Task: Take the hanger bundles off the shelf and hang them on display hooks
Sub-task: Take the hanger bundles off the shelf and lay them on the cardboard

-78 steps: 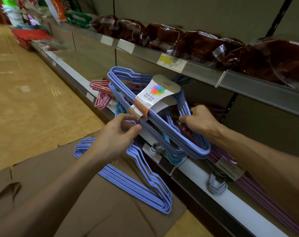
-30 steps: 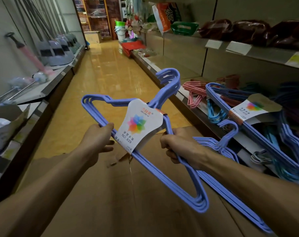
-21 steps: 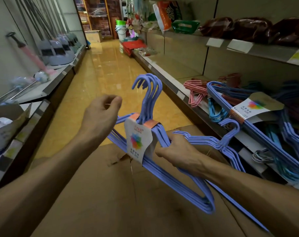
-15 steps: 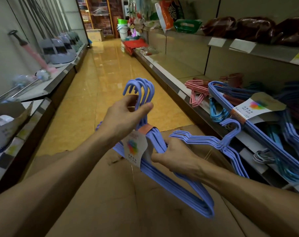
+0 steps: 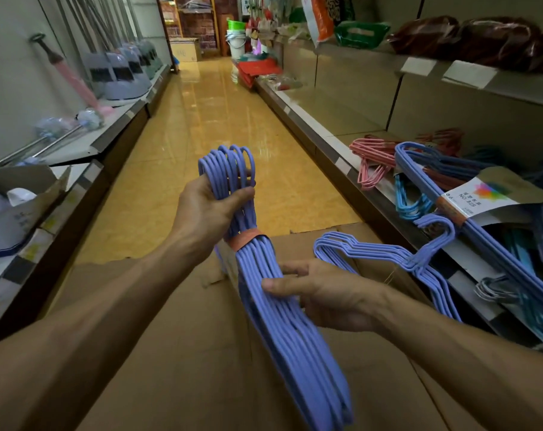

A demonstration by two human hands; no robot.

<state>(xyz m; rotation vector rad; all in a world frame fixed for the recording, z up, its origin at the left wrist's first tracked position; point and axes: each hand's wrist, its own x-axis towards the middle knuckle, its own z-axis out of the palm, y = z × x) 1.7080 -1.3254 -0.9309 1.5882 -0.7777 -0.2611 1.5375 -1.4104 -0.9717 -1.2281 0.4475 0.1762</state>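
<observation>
the left hand [image 5: 206,213] is curling its fingers and thumb tightly around the gathered hook ends of a purple hanger bundle [image 5: 282,312], just above the orange band [image 5: 244,238] that is binding the hangers together. the right hand [image 5: 321,293] is cradling the bundle further down, below the band, with its thumb lying across the top of the wires and its fingers wrapping loosely underneath. the bundle is being held edge-on, off the shelf, slanting down from the band toward the viewer, above a flattened cardboard sheet [image 5: 177,353].

to the right of the bundle, a second purple set of hangers [image 5: 388,256] is lying on the cardboard's edge, against the low shelf [image 5: 332,136]. beyond that, more bundles are waiting on the shelf: a purple one with a paper label [image 5: 488,194], plus pink hangers [image 5: 373,157] and blue ones. no display hook is showing anywhere in view, so the hanging step is judged not yet begun.

risks from here, as a judgement: the hook ends are fanning out slightly above the left hand, so one could be missing a display hook and leaving the bundle hanging crooked. the loose right-hand hold could be letting the heavy lower end swing and snag the set beside it.
</observation>
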